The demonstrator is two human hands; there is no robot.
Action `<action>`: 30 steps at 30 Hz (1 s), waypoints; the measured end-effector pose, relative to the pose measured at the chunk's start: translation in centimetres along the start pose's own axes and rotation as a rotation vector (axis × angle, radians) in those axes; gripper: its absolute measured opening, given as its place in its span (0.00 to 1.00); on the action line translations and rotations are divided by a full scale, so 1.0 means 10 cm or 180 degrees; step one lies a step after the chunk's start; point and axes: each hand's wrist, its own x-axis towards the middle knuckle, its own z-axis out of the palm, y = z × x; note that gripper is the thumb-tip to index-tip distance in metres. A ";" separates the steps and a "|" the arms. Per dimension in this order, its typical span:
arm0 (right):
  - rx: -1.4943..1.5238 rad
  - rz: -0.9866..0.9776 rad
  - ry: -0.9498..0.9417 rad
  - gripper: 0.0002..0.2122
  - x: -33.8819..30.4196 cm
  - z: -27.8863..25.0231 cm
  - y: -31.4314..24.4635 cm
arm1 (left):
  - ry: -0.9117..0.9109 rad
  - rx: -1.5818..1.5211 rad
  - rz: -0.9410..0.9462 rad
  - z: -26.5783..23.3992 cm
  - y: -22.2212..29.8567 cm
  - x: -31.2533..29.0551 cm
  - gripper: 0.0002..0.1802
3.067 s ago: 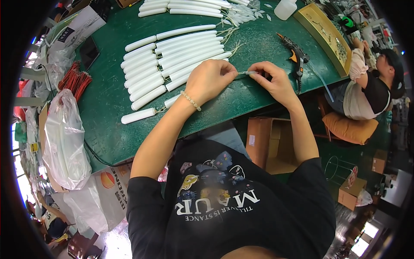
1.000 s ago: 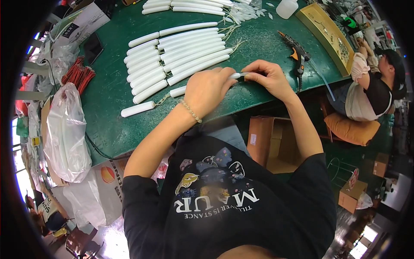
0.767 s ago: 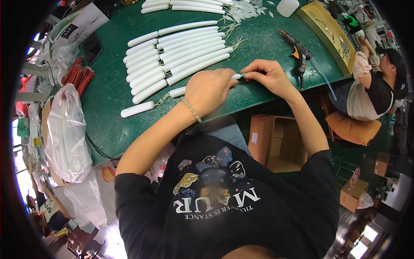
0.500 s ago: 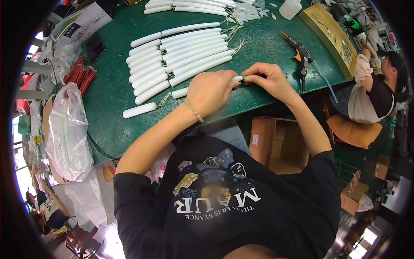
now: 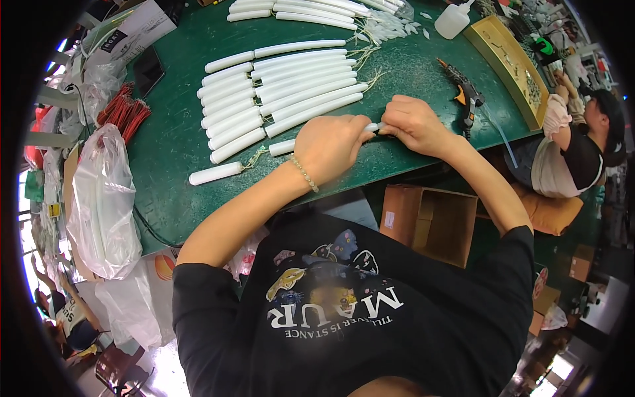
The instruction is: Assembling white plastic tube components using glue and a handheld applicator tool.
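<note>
My left hand (image 5: 325,151) is wrapped round a long white candle-shaped tube (image 5: 282,147), whose left end shows past my wrist. At its other end, a pale tip (image 5: 374,127) pokes out between my two hands. The fingers of my right hand (image 5: 418,126) are closed in a pinch on that tip; any small part inside them is hidden. Thin wires (image 5: 255,157) link the held tube to a shorter white tube (image 5: 215,173) on the table at the left. Beyond my hands lies a row of similar white tubes (image 5: 311,86), with thin wires at their right ends.
A hot glue gun (image 5: 468,98) lies right of my hands on the green table (image 5: 178,132). Behind it are a yellow tray (image 5: 486,49), a white squeeze bottle (image 5: 452,22) and flame-shaped translucent pieces (image 5: 390,30). Red wires (image 5: 126,109) lie left; a person (image 5: 582,132) sits right.
My right hand has curled further round the tube's tip, its fingers now tucked in. Both hands have shifted slightly right and down in the picture, along with much of the table.
</note>
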 end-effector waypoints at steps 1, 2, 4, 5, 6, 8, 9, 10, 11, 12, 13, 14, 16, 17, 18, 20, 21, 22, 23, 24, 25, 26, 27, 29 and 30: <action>0.0001 -0.0008 0.0006 0.09 0.01 0.00 0.00 | -0.0011 0.0023 0.0003 0.00 -0.02 0.00 0.09; -0.0006 -0.0018 0.0019 0.09 0.01 0.00 -0.01 | -0.0025 0.0038 0.0011 0.01 -0.01 -0.01 0.09; -0.0021 -0.0027 0.0046 0.09 -0.01 0.01 -0.03 | 0.0017 0.0030 0.0035 0.01 0.00 -0.02 0.09; 0.0026 -0.0008 0.0089 0.08 -0.02 0.04 -0.01 | 0.0064 0.0024 0.0052 0.01 0.00 -0.01 0.09; 0.0070 0.0013 0.0136 0.07 -0.04 0.05 -0.01 | -0.0048 0.0145 -0.0015 0.00 0.00 0.00 0.09; 0.0018 0.0196 0.0148 0.07 -0.07 0.04 -0.09 | 0.0051 0.0151 0.0077 0.02 0.00 -0.03 0.10; -0.0022 0.0385 0.0144 0.08 -0.09 0.03 -0.11 | 0.0149 0.0141 0.0156 0.03 -0.01 -0.03 0.10; -0.0175 0.0373 0.0222 0.07 -0.11 0.02 -0.12 | 0.0094 0.0278 0.0075 0.03 0.01 -0.05 0.10; -0.0185 0.0364 0.0242 0.07 -0.13 -0.01 -0.15 | 0.0097 0.0298 0.0089 0.00 0.02 -0.08 0.10; -0.0327 0.0698 0.0677 0.08 -0.19 -0.08 -0.19 | 0.0259 0.0305 0.0043 -0.02 0.03 -0.11 0.09; -0.0465 0.1032 0.1111 0.08 -0.25 -0.15 -0.21 | 0.0422 0.0311 -0.0004 -0.04 0.03 -0.12 0.09; -0.0585 0.1681 0.1365 0.09 -0.38 -0.25 -0.21 | 0.0424 0.0304 0.0030 -0.04 0.03 -0.12 0.09; -0.1426 0.2534 0.1702 0.12 -0.63 -0.39 -0.13 | 0.0992 0.0381 0.0302 -0.07 0.03 -0.12 0.10; -0.2202 0.2780 0.1784 0.13 -0.81 -0.40 -0.08 | 0.0987 0.0363 0.0344 -0.06 0.04 -0.06 0.10; -0.2355 0.3076 0.1578 0.21 -0.90 -0.41 -0.03 | 0.1049 0.0538 0.0356 -0.06 0.01 0.00 0.10; -0.1819 0.3618 0.1435 0.23 -0.91 -0.43 0.00 | 0.0902 0.0976 0.0342 -0.04 -0.07 0.13 0.09; -0.1253 0.4132 0.1262 0.26 -0.89 -0.45 0.00 | 0.0912 0.0980 0.0347 -0.02 -0.09 0.18 0.09; -0.1099 0.4123 0.1159 0.29 -0.90 -0.46 0.04 | 0.0615 0.1318 0.0182 0.01 -0.09 0.23 0.08; -0.1114 0.4130 0.1170 0.29 -0.93 -0.45 0.08 | 0.0313 0.1644 0.0027 0.04 -0.07 0.29 0.07; -0.1112 0.4007 0.1207 0.27 -0.98 -0.44 0.14 | 0.0320 0.1636 0.0043 0.06 -0.06 0.35 0.07; -0.1110 0.3884 0.1243 0.26 -0.99 -0.44 0.17 | 0.0341 0.1692 0.0097 0.09 -0.05 0.40 0.05; -0.1113 0.3890 0.1252 0.26 -0.97 -0.48 0.21 | 0.0355 0.1756 0.0145 0.11 -0.04 0.44 0.03; -0.0753 0.4120 0.1031 0.23 -0.94 -0.53 0.24 | 0.0355 0.1755 0.0156 0.13 -0.03 0.47 0.03; -0.0389 0.4341 0.0810 0.21 -0.88 -0.61 0.23 | 0.0406 0.1580 0.0209 0.17 -0.02 0.52 0.02; -0.0287 0.4439 0.0734 0.20 -0.83 -0.64 0.21 | 0.0406 0.1578 0.0214 0.20 -0.02 0.55 0.02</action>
